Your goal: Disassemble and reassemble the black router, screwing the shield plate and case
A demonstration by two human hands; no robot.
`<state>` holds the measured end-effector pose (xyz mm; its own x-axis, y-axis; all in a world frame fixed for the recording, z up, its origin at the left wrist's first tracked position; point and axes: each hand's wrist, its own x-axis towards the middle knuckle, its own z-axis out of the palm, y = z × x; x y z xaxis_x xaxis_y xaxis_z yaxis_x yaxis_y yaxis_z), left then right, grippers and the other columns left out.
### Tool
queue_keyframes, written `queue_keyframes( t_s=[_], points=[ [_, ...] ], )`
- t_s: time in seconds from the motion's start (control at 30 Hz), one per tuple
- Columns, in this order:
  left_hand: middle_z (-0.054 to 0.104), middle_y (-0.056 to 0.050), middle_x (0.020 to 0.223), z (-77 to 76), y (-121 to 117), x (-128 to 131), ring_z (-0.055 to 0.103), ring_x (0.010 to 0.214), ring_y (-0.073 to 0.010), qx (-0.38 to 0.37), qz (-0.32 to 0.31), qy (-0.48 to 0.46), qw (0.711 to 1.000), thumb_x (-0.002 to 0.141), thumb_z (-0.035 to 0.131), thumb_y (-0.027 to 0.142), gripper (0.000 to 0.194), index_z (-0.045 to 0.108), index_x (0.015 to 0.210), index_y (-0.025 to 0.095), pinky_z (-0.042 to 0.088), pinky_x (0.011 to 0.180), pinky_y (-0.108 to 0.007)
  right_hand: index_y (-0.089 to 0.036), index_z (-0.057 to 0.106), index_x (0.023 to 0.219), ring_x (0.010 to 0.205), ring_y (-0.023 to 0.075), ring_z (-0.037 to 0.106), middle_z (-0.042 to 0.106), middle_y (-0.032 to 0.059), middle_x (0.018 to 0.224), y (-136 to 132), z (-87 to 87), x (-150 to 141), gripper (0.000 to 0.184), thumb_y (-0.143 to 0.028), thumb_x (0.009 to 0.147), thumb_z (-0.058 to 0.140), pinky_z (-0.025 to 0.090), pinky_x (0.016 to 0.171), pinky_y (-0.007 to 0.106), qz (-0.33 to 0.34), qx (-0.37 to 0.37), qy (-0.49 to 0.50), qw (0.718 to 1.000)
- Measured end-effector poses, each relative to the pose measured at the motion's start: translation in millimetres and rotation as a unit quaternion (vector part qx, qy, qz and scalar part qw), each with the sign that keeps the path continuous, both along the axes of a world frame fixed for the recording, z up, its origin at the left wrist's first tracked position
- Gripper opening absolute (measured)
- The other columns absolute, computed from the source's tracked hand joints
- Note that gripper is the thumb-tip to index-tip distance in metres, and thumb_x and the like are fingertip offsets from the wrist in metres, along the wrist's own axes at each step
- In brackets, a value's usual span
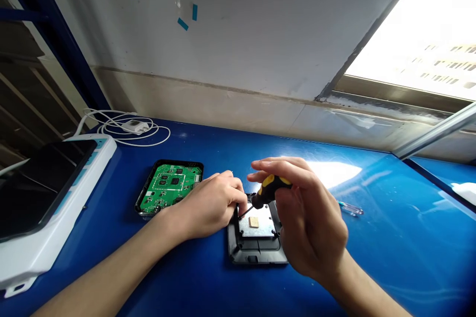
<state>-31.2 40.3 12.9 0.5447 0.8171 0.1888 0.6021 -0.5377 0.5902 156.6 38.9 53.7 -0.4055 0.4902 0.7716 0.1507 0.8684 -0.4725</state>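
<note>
A head-worn camera looks forward and down at the table [178, 277].

Window [416, 25] blown out; glare on blue tabletop [375, 218].

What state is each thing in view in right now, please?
Screwdriver: in the right hand's grip, slanted, tip down by the metal plate.
Black casing: lying open, left hand at its edge.
Metal plate: seated inside the casing.
Green circuit board: uncovered, in a black shell.
Charger: lying down, cable loosely coiled.
Black screen: dark.
Clear tool: lying flat.
</note>
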Motion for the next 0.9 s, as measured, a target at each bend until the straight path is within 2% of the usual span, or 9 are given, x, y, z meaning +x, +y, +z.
queue_keyframes(
  t_s=[0.13, 0.3, 0.37, 0.5, 0.6, 0.8, 0.9],
  points=[
    [0.073, -0.002, 0.102, 2.3, -1.1, 0.6, 0.062, 0.098, -0.0221, -0.013, 0.01, 0.0, 1.0, 0.088, 0.05, 0.0, 0.032, 0.072, 0.077, 0.02, 0.049, 0.087, -0.035, -0.02, 0.058, 0.134, 0.095, 0.0175, 0.07, 0.071, 0.0096, 0.113, -1.2, 2.7, -1.3, 0.039, -0.004, 0.098, 0.052, 0.061, 0.076, 0.032, 0.016, 0.015, -0.02, 1.0],
    [0.073, -0.001, 0.093, 5.8, -3.0, 0.3, 0.062, 0.091, -0.0215, -0.023, 0.036, 0.0, 0.999, 0.088, 0.05, 0.003, 0.03, 0.07, 0.073, 0.021, 0.048, 0.074, -0.032, -0.017, 0.061, 0.126, 0.085, 0.0121, 0.066, 0.07, 0.0069, 0.105, 1.5, 5.0, -2.8, 0.033, -0.004, 0.096, 0.06, 0.058, 0.073, 0.025, 0.014, 0.043, -0.025, 0.999],
    [0.073, -0.001, 0.096, 5.8, -2.9, 0.3, 0.062, 0.093, -0.0214, -0.025, 0.039, 0.002, 0.999, 0.088, 0.05, 0.004, 0.03, 0.07, 0.072, 0.021, 0.049, 0.076, -0.032, -0.016, 0.062, 0.121, 0.081, 0.0104, 0.064, 0.068, 0.0054, 0.1, 1.8, 6.0, -4.2, 0.029, -0.004, 0.095, 0.062, 0.057, 0.072, 0.024, 0.0, 0.05, -0.025, 0.998],
    [0.072, -0.003, 0.116, 3.8, -1.7, 0.1, 0.062, 0.104, -0.0224, -0.023, 0.035, 0.0, 0.999, 0.09, 0.049, 0.004, 0.031, 0.07, 0.074, 0.02, 0.051, 0.087, -0.035, -0.016, 0.062, 0.115, 0.075, 0.0085, 0.061, 0.064, 0.0027, 0.093, 1.3, 6.6, -7.8, 0.024, -0.005, 0.094, 0.064, 0.054, 0.069, 0.023, -0.032, 0.048, -0.024, 0.998],
    [0.072, -0.003, 0.117, 2.5, -1.1, -0.1, 0.061, 0.107, -0.0228, -0.011, 0.029, 0.003, 1.0, 0.09, 0.049, 0.003, 0.031, 0.071, 0.079, 0.021, 0.05, 0.093, -0.035, -0.017, 0.061, 0.116, 0.073, 0.0087, 0.061, 0.062, 0.0022, 0.091, 1.0, 4.4, -7.2, 0.022, -0.006, 0.096, 0.061, 0.054, 0.066, 0.023, -0.044, 0.042, -0.028, 0.998],
    [0.073, -0.002, 0.107, 3.7, -0.7, 0.8, 0.061, 0.102, -0.0224, -0.006, 0.007, 0.023, 1.0, 0.091, 0.051, 0.003, 0.032, 0.074, 0.08, 0.022, 0.049, 0.093, -0.036, -0.016, 0.05, 0.135, 0.085, 0.0128, 0.066, 0.066, 0.0087, 0.112, 3.8, -1.1, 3.9, 0.038, -0.004, 0.098, 0.047, 0.057, 0.072, 0.028, 0.042, 0.015, -0.039, 0.998],
    [0.072, -0.003, 0.104, 3.8, -0.8, 1.7, 0.061, 0.098, -0.0226, -0.007, 0.012, 0.021, 1.0, 0.091, 0.051, 0.002, 0.032, 0.074, 0.08, 0.021, 0.049, 0.087, -0.036, -0.016, 0.048, 0.138, 0.09, 0.0129, 0.067, 0.066, 0.0088, 0.117, 4.4, 0.4, 6.5, 0.041, -0.005, 0.098, 0.048, 0.058, 0.077, 0.028, 0.059, 0.01, -0.058, 0.997]
  ],
)
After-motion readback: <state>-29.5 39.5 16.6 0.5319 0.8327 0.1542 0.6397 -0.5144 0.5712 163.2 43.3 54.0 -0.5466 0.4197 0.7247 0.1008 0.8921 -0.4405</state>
